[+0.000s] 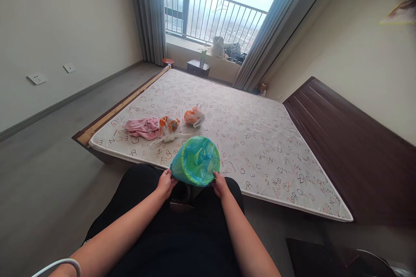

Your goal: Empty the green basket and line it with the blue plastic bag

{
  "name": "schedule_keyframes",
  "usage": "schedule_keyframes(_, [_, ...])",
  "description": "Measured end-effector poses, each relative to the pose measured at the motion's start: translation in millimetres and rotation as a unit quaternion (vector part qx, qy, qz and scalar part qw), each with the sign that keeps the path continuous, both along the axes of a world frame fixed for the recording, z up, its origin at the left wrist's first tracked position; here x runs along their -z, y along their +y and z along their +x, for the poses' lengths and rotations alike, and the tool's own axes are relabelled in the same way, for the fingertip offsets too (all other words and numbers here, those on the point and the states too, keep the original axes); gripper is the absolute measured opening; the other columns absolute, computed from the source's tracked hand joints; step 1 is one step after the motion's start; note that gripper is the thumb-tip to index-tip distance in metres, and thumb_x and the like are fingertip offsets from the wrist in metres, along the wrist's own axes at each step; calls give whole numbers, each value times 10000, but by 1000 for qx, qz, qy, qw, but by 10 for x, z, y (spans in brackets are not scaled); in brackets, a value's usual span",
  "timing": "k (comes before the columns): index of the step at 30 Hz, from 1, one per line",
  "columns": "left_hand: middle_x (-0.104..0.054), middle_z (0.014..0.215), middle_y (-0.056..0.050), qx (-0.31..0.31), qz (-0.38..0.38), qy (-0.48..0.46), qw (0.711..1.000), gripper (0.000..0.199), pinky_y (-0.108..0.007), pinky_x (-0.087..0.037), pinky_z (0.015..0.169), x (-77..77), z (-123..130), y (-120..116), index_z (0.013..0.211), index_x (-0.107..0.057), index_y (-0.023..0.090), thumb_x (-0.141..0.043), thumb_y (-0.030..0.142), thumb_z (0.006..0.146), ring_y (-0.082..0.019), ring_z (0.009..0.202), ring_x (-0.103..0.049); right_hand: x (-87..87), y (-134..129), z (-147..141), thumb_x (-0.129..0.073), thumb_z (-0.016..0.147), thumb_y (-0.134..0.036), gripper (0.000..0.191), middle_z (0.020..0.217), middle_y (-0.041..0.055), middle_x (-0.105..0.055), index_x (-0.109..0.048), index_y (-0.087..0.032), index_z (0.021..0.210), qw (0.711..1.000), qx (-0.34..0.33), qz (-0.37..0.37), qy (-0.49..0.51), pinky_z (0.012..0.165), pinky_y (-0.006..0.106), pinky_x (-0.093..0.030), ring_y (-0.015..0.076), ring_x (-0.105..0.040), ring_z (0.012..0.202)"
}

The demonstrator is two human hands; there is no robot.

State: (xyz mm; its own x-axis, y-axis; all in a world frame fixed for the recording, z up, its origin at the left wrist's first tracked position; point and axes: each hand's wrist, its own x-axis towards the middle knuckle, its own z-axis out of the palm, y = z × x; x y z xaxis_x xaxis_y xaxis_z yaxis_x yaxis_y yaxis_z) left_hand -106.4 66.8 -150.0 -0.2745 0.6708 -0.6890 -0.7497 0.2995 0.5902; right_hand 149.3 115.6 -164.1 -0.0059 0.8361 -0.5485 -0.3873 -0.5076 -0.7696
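Observation:
A small green trash bin (199, 162) with a blue plastic bag lining it is held in front of my lap, its mouth facing up toward me. The bag (178, 165) is folded over the rim and bulges at the left side. My left hand (167, 183) pinches the bag at the lower left of the bin. At the lower right edge, my right hand (219, 183) has its fingers closed on the bag at the rim. The fingertips of both hands are partly hidden by the bin and bag.
Beyond the bin lies a letter-patterned mattress (247, 138) on a dark wooden bed frame. On it are a pink cloth (143, 128) and two plastic bags with orange contents (169, 124). A nightstand (198, 68) with a green bottle stands by the window. The headboard (351, 147) rises at right.

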Motion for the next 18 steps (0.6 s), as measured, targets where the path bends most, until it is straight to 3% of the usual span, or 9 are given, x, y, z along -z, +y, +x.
schedule_keyframes(6, [-623,680,18,17,-13,-3,1000,112,-228,-468,555,16,19,8,919,-611,182,-705,239,899,-103,479,-578,32,6,-8,-629,856,-268,282,1029,65,-757,-607,-214,1132,1000,17,6,11,673,360,-609,234,-732,867])
schedule_keyframes(12, [-722,941,-66,15,94,19,995,353,-266,-564,652,-59,100,-6,1037,-622,207,-762,51,753,-182,757,-714,66,22,2,-640,845,-277,296,1034,75,-763,-625,-209,1132,1000,22,9,20,747,414,-627,262,-736,928])
schedule_keyframes(15, [-729,917,-74,67,72,59,993,448,-253,-550,635,-51,161,-11,1004,-643,191,-770,-48,647,-187,740,-704,77,30,0,-645,836,-261,308,1038,77,-766,-635,-207,1140,999,31,19,20,801,404,-626,257,-736,974])
schedule_keyframes(18, [-738,836,-64,127,37,86,987,449,-234,-507,583,9,175,-13,951,-661,184,-809,-42,593,-169,647,-667,87,36,-4,-647,829,-257,302,1035,74,-770,-640,-203,1127,999,38,25,17,826,398,-624,252,-734,992])
